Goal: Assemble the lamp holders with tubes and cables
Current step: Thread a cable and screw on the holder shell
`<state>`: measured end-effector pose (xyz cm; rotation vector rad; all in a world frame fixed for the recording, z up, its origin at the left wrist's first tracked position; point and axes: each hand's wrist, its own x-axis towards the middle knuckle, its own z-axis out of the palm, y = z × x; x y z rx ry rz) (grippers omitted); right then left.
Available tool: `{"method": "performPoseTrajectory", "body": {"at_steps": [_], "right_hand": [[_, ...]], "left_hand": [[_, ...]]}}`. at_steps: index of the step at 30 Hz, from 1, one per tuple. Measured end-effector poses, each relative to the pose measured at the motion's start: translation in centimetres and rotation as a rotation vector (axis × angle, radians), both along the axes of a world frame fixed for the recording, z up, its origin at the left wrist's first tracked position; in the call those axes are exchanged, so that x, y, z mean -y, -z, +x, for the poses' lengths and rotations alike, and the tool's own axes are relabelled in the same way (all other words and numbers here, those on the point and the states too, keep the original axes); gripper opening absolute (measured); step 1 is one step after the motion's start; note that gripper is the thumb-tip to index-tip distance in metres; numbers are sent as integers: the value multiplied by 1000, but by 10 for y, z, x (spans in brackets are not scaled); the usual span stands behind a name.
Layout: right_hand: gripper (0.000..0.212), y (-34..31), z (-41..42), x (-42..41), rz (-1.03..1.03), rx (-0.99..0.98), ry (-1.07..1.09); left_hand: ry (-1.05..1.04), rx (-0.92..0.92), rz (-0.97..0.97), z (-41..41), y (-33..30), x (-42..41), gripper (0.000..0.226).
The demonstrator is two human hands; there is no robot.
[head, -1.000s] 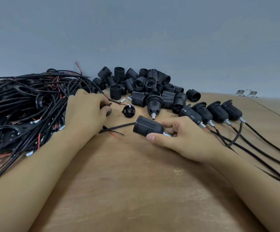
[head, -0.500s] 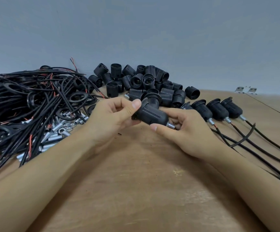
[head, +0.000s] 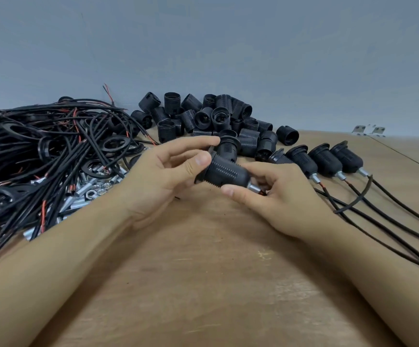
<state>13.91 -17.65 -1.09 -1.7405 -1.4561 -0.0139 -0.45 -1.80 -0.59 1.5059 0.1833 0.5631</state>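
Observation:
A black ribbed lamp holder (head: 228, 172) with a short metal tube (head: 253, 188) at its right end is held just above the wooden table (head: 203, 271). My left hand (head: 163, 171) pinches its left, open end between thumb and fingers. My right hand (head: 276, 196) grips the tube end, where red wire tips show. What my left fingers hold at the holder's mouth is hidden.
A tangle of black cables (head: 33, 156) with black rings fills the left. Metal tubes and nuts (head: 88, 186) lie beside it. A heap of black holder shells (head: 218, 121) sits behind my hands. Finished holders with cables (head: 328, 161) lie in a row at the right.
My left hand left the cable pile and came to the holder's open end. The right hand lifted the holder slightly and kept its grip on the tube end.

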Motion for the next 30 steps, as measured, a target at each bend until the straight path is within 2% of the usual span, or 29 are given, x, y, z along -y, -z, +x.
{"method": "performPoseTrajectory", "body": {"at_steps": [4,6,10,13,15,17,19,23,25,28,30], "right_hand": [[33,-1,1,-2,-16,-165,-32],[33,-2,1,-2,-23,-188,-37],[26,-1,2,-2,-42,-201,-54],[26,0,3,-2,-41,-204,-42],[28,-1,4,-3,-29,-219,-35],[31,-2,6,-2,-16,-239,-35],[33,-2,6,-2,-21,-231,-36],[30,1,7,-3,-41,-222,-46],[31,2,8,-3,-47,-219,-38],[37,1,7,-3,-51,-226,-40],[40,1,7,-4,-40,-238,-52]], "left_hand": [[57,100,-32,-2,-4,-3,30],[71,121,-64,-2,-7,-4,23],[74,156,-166,-3,-12,-5,28],[-21,188,-212,-2,-14,-2,11],[-175,222,-304,-2,-14,-7,25],[-251,215,-293,-1,-14,-11,31],[-211,165,-183,0,-10,-12,23],[-61,67,-44,4,-4,-1,49],[-99,126,-54,2,-9,1,48],[-287,257,-197,-3,-16,-6,46],[-324,261,-190,-3,-14,-8,41]]}}
